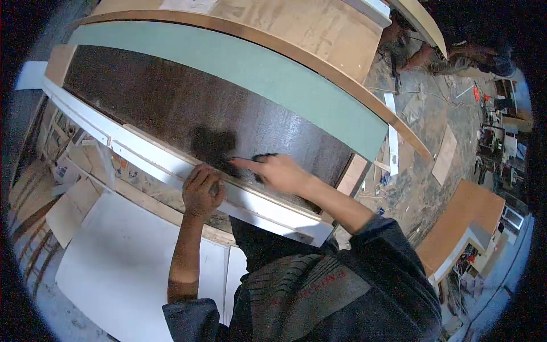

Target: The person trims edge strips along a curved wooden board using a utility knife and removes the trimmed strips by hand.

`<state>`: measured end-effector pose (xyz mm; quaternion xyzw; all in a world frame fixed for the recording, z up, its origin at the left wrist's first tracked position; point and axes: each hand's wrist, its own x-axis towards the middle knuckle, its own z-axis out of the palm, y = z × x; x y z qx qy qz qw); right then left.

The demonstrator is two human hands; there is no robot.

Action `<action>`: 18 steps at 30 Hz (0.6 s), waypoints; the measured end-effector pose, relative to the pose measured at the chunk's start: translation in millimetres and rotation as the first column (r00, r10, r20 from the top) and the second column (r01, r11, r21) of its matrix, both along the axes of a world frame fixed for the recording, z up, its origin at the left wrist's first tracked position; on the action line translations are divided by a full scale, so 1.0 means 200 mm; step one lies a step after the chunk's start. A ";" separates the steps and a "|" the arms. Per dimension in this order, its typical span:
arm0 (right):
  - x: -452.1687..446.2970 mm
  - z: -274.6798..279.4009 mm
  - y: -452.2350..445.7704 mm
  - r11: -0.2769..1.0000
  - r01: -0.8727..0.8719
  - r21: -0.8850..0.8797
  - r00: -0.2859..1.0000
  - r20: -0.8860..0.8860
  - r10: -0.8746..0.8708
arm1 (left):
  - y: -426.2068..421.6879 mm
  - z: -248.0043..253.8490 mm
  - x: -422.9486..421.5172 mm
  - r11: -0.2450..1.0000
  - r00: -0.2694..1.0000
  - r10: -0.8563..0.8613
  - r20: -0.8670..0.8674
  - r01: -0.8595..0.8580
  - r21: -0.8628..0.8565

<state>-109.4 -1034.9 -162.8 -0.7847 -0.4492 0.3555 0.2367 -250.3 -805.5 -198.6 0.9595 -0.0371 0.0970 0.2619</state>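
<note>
My left hand (202, 191) is closed at the near edge of a white-faced strip (154, 168), fingertips on its top and a small greyish thing, too unclear to name, by the thumb. My right hand (279, 174) is wrapped round a black-handled tool (262, 165), just right of my left hand, with the index finger pointing left along the strip. A small red-orange spot shows at that fingertip. Beyond both hands lies a dark brown panel (148, 91), bordered by a pale green curved strip (239, 74).
A curved wooden edge (285, 51) runs behind the green strip. Below left is a large white panel (119, 251). An orange-brown panel piece (467, 216) stands at right. Offcuts and scraps litter the floor (419, 154). Another person's arm (421, 57) shows at top right.
</note>
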 end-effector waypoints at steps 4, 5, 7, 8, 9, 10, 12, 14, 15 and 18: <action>-0.03 -0.18 0.29 0.994 -0.026 0.110 0.995 0.094 0.016 | 0.00 -0.02 0.00 0.999 1.000 0.014 0.015 -0.015 0.031; -0.03 -0.20 0.31 0.991 -0.059 0.121 0.996 0.078 0.050 | 0.01 -0.04 -0.01 0.999 0.999 0.002 0.051 -0.004 0.038; -0.03 -0.20 0.30 0.992 -0.060 0.107 0.997 0.048 0.055 | 0.02 -0.04 0.01 1.000 0.998 -0.003 0.068 0.002 0.016; -0.05 -0.20 0.28 0.994 -0.051 0.093 0.999 0.015 0.050 | 0.02 -0.04 0.00 1.000 0.996 -0.017 0.083 0.017 -0.006; -0.06 -0.17 0.24 0.996 -0.047 0.082 0.999 0.006 0.046 | 0.02 -0.03 -0.01 1.000 0.997 -0.019 0.075 0.021 -0.018; -0.06 -0.15 0.18 0.992 -0.118 0.047 0.991 0.069 0.115 | 0.02 -0.02 0.00 0.999 1.000 0.004 0.003 -0.003 -0.035; -0.08 -0.04 -0.01 0.986 -0.155 -0.055 0.982 0.099 0.160 | 0.00 -0.01 0.00 1.000 1.000 0.012 0.023 -0.012 0.016; -0.13 0.03 -0.26 0.974 -0.156 -0.166 0.982 0.080 0.171 | 0.00 -0.01 0.00 0.999 1.000 0.017 0.002 -0.017 -0.027; -0.16 0.05 -0.40 0.964 -0.171 -0.205 0.978 0.079 0.191 | 0.00 -0.02 0.00 1.000 1.000 0.015 -0.004 -0.015 -0.026; -0.25 0.12 -0.70 0.945 -0.188 -0.268 0.973 0.084 0.217 | 0.00 -0.04 -0.01 0.999 0.999 0.024 -0.029 -0.024 -0.031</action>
